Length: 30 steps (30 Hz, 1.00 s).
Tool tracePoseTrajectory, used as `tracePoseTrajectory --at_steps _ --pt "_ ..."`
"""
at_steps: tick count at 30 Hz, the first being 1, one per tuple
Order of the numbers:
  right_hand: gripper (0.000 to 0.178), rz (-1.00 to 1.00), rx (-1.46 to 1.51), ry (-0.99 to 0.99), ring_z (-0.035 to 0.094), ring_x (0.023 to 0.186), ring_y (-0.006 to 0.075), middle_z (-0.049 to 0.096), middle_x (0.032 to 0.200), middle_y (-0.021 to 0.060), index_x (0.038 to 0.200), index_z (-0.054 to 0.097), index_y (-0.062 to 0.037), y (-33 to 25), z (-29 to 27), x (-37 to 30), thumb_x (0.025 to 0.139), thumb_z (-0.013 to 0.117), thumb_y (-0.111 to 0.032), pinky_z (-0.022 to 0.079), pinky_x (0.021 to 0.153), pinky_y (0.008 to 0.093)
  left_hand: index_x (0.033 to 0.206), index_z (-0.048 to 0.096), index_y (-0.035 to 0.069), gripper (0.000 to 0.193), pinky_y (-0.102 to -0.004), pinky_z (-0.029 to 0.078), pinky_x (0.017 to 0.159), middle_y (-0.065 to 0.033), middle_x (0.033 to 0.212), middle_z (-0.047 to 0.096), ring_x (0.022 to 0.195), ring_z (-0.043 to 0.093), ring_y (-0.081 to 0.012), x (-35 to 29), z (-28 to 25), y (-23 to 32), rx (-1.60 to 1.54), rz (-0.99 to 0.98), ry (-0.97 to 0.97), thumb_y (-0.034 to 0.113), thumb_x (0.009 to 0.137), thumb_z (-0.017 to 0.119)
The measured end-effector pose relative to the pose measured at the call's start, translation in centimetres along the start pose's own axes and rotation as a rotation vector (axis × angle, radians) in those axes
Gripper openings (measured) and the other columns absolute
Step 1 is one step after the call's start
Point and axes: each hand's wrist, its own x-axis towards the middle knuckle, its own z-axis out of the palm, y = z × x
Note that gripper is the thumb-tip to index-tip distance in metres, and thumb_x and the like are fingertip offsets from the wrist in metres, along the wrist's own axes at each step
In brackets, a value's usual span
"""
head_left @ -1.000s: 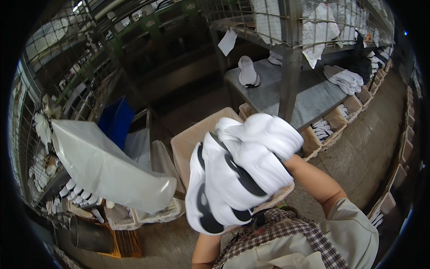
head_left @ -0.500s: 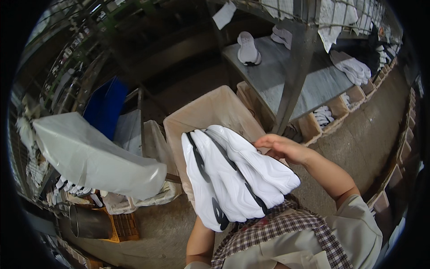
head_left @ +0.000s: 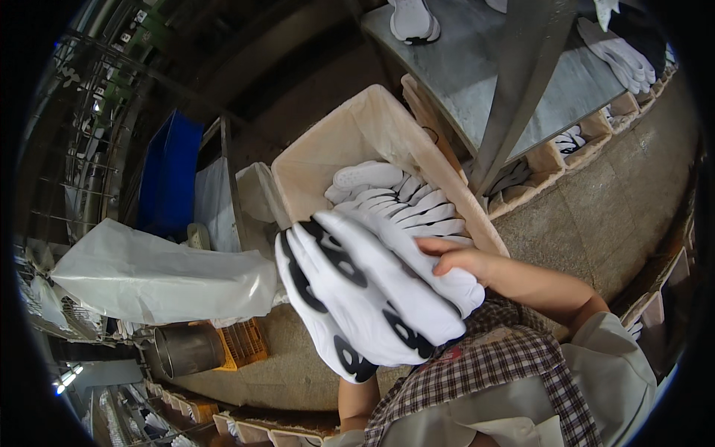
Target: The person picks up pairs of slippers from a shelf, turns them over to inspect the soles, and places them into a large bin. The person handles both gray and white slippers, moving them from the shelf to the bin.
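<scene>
Several white shoe soles [head_left: 365, 287] with black patches stand pressed side by side in a stack in front of my body. My right hand [head_left: 463, 262] is closed on the right side of the stack, its thumb and fingers against the outermost sole. From below, my left forearm [head_left: 357, 402] reaches up under the stack, which hides my left hand; the stack rests on that side. Just beyond is a beige bin [head_left: 316, 149] with a clear liner. Inside it lie more white soles [head_left: 417, 205] in overlapping rows.
A grey metal table [head_left: 462, 82] with a slanted post [head_left: 521, 97] stands at the far right, a white sole [head_left: 413, 21] on it. Bins of soles [head_left: 570, 141] line its edge. To the left are a plastic-wrapped bundle [head_left: 164, 276], a blue crate [head_left: 170, 179], a metal bucket [head_left: 188, 349] and an orange crate [head_left: 242, 344].
My right hand, apart with loose fingers before, has closed on the stack. The stack has tilted and shifted slightly left. The view has shifted, and soles inside the bin now show.
</scene>
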Motion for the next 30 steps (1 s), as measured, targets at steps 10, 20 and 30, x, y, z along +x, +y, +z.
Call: tracePoseTrajectory --at_steps 10,20,30 --pt "0.083 0.091 0.431 -0.076 0.048 0.122 0.0259 0.045 0.135 0.0169 0.142 0.028 -0.0016 2.4 -3.3 1.4 0.063 0.051 -0.011 0.036 0.105 0.0369 0.144 0.024 0.004 0.071 -0.0525 0.038 0.095 -0.0079 0.114 0.05 0.105 0.052 -0.0197 -1.3 0.4 -0.7 -0.148 0.034 0.012 0.049 0.092 0.043" --pt "0.077 0.182 0.617 -0.088 0.05 0.12 0.0324 0.047 0.133 0.0191 0.139 0.034 -0.0026 4.6 -6.0 2.5 0.064 0.048 -0.01 0.038 0.105 0.0418 0.144 0.023 0.004 0.072 -0.053 0.039 0.094 -0.0075 0.111 0.05 0.104 0.053 -0.0191 -0.4 0.0 -0.8 -0.548 0.125 -0.159 0.05 0.092 0.043" --pt "0.075 0.192 0.842 -0.084 0.053 0.116 0.0355 0.051 0.128 0.0221 0.138 0.038 -0.0041 5.0 -7.6 2.7 0.064 0.046 -0.006 0.042 0.101 0.0463 0.142 0.023 0.004 0.072 -0.0507 0.04 0.088 -0.0067 0.101 0.049 0.095 0.053 -0.0145 -2.6 -0.9 -1.3 -0.666 0.2 -0.071 0.049 0.09 0.046"
